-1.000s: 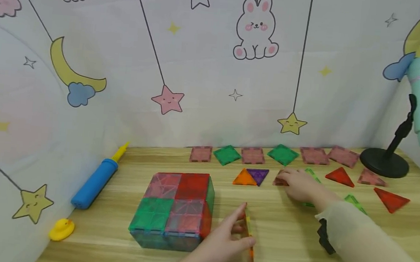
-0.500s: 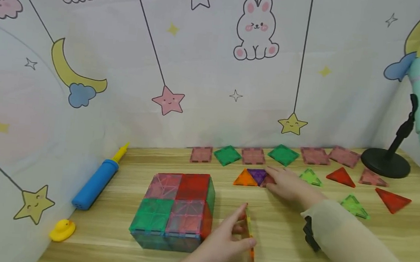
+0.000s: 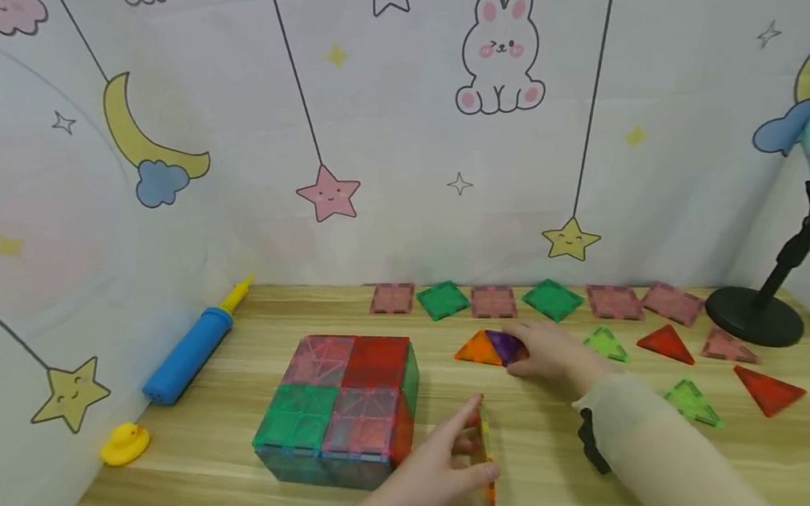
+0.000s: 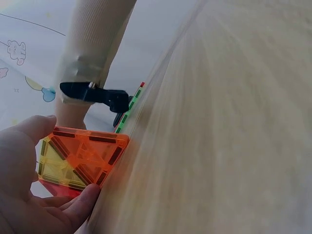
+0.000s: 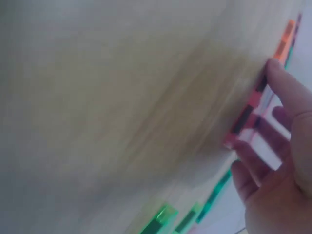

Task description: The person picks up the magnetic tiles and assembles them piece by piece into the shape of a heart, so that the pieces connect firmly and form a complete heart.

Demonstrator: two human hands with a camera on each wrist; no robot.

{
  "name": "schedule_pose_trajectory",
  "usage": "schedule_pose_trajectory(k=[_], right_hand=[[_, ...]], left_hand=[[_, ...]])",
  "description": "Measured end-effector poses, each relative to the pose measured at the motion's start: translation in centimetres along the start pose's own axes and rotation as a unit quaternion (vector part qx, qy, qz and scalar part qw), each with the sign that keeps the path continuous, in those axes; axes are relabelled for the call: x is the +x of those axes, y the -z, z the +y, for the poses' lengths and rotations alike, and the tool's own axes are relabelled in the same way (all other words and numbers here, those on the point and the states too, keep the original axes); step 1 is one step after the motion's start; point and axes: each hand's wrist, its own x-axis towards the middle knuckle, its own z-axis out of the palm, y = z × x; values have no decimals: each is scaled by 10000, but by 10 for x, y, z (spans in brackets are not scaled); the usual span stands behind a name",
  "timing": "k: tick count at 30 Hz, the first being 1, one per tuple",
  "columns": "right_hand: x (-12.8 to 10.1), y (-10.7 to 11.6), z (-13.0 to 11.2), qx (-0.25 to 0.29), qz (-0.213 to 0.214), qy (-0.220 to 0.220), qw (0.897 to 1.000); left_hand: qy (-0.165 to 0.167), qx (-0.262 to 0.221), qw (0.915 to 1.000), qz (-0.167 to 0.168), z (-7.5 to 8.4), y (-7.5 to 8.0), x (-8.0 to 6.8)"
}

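My left hand (image 3: pixel 466 445) grips an orange square tile (image 3: pixel 487 463) standing on edge on the wooden table (image 3: pixel 571 501), right of a cube of coloured tiles (image 3: pixel 341 408). In the left wrist view, thumb and fingers hold the orange square tile (image 4: pixel 80 158) from both sides. My right hand (image 3: pixel 522 352) lies further back, pinching a pink tile (image 5: pixel 253 119) low on the table. It is pressed up against a purple triangle (image 3: pixel 501 343), which adjoins an orange triangle (image 3: pixel 474 349). The hand hides most of the pink tile in the head view.
Pink and green squares (image 3: pixel 495 301) line the back edge. Green triangles (image 3: pixel 692 401) and red triangles (image 3: pixel 769 389) lie at the right, near a black stand (image 3: pixel 754 316) holding a teal device. A blue pump (image 3: pixel 186 354) and a yellow duck (image 3: pixel 122 444) lie at the left.
My right hand has slid left across the table with the pink tile, from the green triangle to the purple one. The left hand and its orange tile have stayed put.
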Motion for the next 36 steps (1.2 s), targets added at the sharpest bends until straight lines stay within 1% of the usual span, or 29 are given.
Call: schedule_pose_trajectory(k=[2,5,7,9,12,14,18,23,26,30,33,35,36], right_hand=[[-8,0,-2,-168,-1,-27,9999],[-21,-1,-7,-451,-159,-211,9986],[-30,-2,-12,-527,-223,-338,9978],[-38,-4,-17,-489,-210,-487,9974],[-47,-6,-23,-196,-39,-600,9980],[-52,-8,-25,98,71,-662,9977],[-61,-9,-28,648,242,-764,9947],[-72,-6,-29,1326,268,-820,9874],[-81,-5,-33,1692,232,-903,9812],[-94,-4,-40,2010,160,-999,9744],[-102,-5,-45,2146,129,-1025,9712],[-107,-5,-48,2186,116,-1069,9699],[-109,-5,-49,2147,124,-1061,9708]], left_hand=[[19,-5,10000,-22,1,-1,0],[5,36,10000,-6,1,-2,0],[-19,68,10000,12,1,-2,1],[-44,93,9999,36,1,-2,1],[-108,110,9999,57,0,-3,0],[-136,123,9998,69,0,-3,0],[-160,115,9998,74,1,-3,1],[-194,101,9997,57,1,-3,1],[-228,117,9997,56,0,-4,1],[-202,142,9997,63,1,-4,1],[-223,160,9996,66,2,-3,0],[-260,163,9995,56,2,-3,0],[-280,164,9995,52,2,-3,0]])
